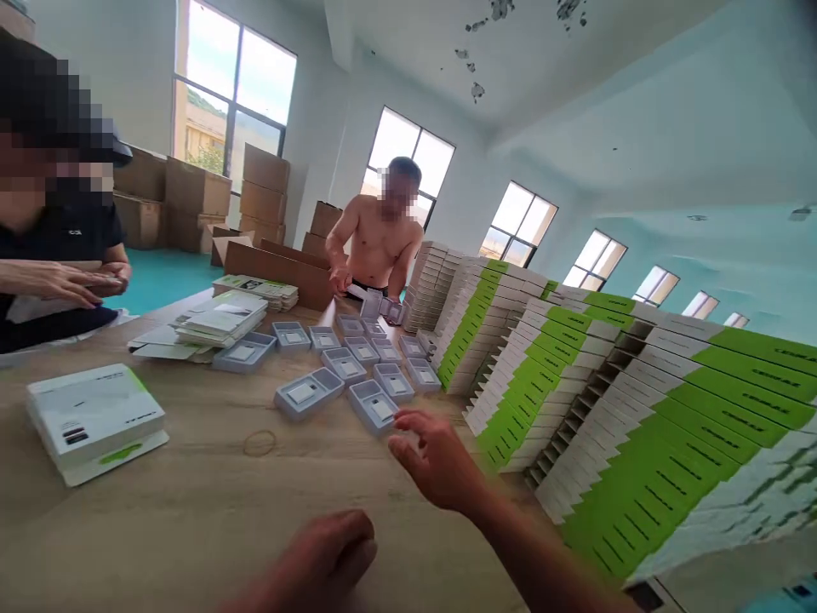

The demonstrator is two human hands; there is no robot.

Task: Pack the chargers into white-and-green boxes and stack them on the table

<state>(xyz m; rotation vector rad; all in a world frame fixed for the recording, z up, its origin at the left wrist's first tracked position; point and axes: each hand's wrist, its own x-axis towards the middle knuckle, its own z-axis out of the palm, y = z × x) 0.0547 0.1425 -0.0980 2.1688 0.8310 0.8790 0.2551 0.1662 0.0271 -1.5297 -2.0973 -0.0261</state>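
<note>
My right hand (434, 460) reaches over the table with its thumb and fingers apart, holding nothing. Its fingertips are right at the near edge of a translucent plastic tray (362, 398) with a small white item inside; whether they touch it I cannot tell. Several similar trays stand behind, among them a tray (322, 385) to the left. Low in the view, my left hand (332, 553) is slightly blurred above bare wood, fingers curled in, with no object visible in them. A rubber band (259, 443) lies on the tabletop to the left of my right hand.
Tall stacks of white-and-green boxes (542, 366) line the right side. A pile of flat cartons (95, 413) lies at left, with another pile (223, 319) behind. One co-worker (376, 238) stands across the wooden table (191, 528); another person (57, 247) is at far left.
</note>
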